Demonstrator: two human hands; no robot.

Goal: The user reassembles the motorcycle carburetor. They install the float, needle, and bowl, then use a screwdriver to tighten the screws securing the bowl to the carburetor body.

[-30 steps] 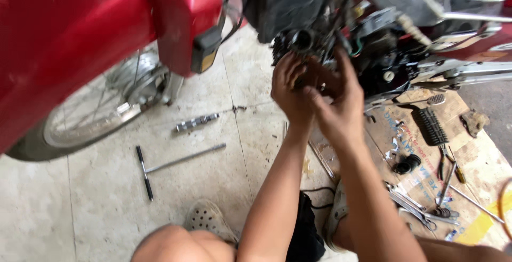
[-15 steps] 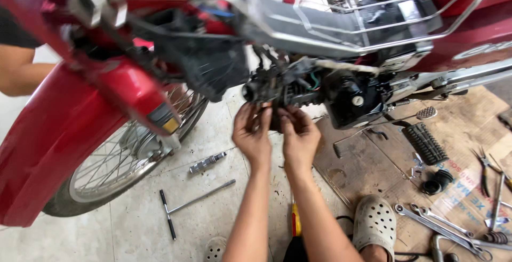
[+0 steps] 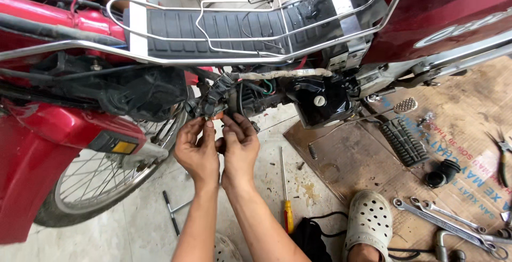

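Connector plug (image 3: 213, 114) under the red motorbike (image 3: 64, 129) was pinched by both hands, left hand (image 3: 198, 152) and right hand (image 3: 240, 147), fingers closed; steady, straight pressure seemed wise

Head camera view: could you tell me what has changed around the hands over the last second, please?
The view has pulled back and lifted, so the chrome rack now shows. Both the left hand and right hand have dropped slightly below the wiring connectors, fingertips on them. Unchanged: hands close together at the engine, T-handle wrench on the floor.
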